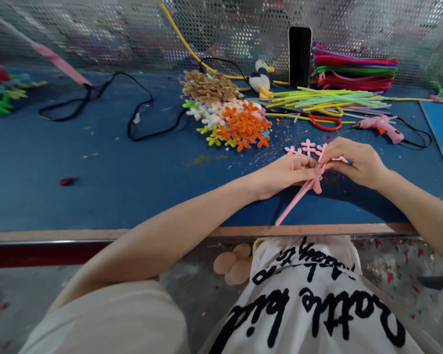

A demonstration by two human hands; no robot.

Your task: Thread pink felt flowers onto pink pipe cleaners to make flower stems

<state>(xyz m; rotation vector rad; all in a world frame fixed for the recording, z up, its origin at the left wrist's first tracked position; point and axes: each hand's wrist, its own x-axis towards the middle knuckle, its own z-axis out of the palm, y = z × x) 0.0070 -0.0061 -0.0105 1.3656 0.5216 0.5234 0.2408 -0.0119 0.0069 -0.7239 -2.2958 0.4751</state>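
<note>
A: Where is the pale pink, fuzzy pipe-cleaner strip (293,205) being held?

B: To the right of the mixed heap of fuzzy flower shapes in brown, white and orange (245,124), and nearer the body. It is pinched between thumb and fingers by the bare left hand (286,172), while its upper end is gripped by the fingertips of the bare right hand (356,160). Both grips are narrow.

A: Why might two grips be used?

B: The strip looks soft and bendy, so one hand is probably needed for steadying and the other for shaping. Whether it is being twisted or folded cannot be made out, as the join is covered by the fingers.

A: And the small pale pink flower shapes (308,147)?

B: They are laid to the right of the heap, just beyond the hands, perhaps so that matching pieces are grouped together.

A: What else is set out right of the heap?

B: The loose yellow and mint-green pipe cleaners (328,100) and, farther right, the pink glue gun with an orange trigger (384,129), presumably placed there for easy reach. Its nozzle is pointed towards the heap.
</note>
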